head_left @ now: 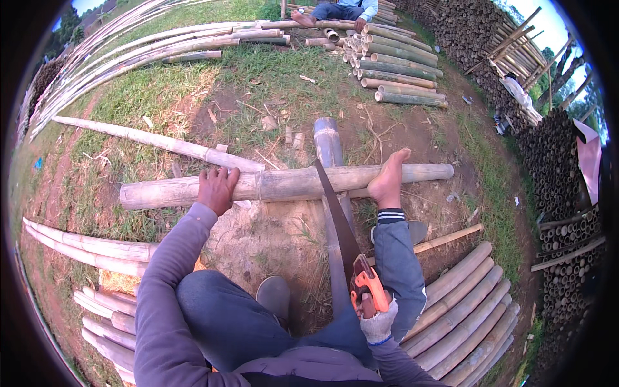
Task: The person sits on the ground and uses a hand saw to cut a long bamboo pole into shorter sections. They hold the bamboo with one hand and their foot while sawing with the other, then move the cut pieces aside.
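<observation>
A thick, pale bamboo pole [293, 185] lies crosswise before me, over another bamboo pole [329, 145] that runs front to back. My left hand [218, 190] is bare and closed over the top of the crosswise pole, left of its middle. In a whitish glove, my right hand [378, 317] grips the orange handle of a hand saw [340, 222]. The saw's dark blade slants away from me, and its far end crosses the pole just left of the support. Whether the teeth touch the bamboo I cannot tell. My bare foot [387, 180] presses on the pole's right part.
A slimmer bamboo pole [161, 138] reaches the crosswise one from the far left. Cut bamboo lengths [464, 309] lie at my right, others [109, 322] at my left. Farther off are a bamboo pile [400, 68] and a seated person [338, 11]. Bamboo stacks [561, 168] line the right.
</observation>
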`<action>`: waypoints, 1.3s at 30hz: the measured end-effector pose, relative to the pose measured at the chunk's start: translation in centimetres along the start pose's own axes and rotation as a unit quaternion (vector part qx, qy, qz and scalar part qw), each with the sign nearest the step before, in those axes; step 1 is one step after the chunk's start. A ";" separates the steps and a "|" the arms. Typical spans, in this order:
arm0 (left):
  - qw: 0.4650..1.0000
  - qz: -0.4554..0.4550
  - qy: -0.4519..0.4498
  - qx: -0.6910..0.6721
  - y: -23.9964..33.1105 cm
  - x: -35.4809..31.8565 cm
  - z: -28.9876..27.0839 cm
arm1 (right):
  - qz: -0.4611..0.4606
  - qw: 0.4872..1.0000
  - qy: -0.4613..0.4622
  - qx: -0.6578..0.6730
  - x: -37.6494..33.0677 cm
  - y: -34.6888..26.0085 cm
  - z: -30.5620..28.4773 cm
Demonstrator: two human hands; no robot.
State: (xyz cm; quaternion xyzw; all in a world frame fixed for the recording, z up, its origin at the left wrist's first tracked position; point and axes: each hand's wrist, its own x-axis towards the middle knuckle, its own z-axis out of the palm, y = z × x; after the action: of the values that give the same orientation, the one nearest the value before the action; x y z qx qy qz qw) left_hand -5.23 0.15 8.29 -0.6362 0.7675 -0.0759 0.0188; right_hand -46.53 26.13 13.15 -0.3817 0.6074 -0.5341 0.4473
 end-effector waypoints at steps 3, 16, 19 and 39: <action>1.000 0.011 0.004 -0.001 1.1 0.4 0.0 | -0.050 0.998 -0.002 -0.024 7.0 2.6 2.7; 1.000 0.014 0.015 0.004 1.0 0.3 -1.7 | -0.131 0.991 0.018 0.009 14.9 2.6 8.0; 0.999 0.006 0.016 0.029 0.4 0.2 -0.2 | -0.103 0.993 -0.007 0.062 14.8 -0.2 8.7; 1.000 0.001 0.000 0.004 1.0 0.6 -0.5 | 0.011 0.961 -0.053 0.272 15.1 2.0 8.4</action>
State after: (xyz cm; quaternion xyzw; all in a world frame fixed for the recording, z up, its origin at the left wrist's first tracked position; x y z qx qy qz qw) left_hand -6.41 -0.23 8.65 -0.6355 0.7678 -0.0787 0.0210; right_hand -43.20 9.60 8.88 -0.2669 0.4182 -0.6535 0.5717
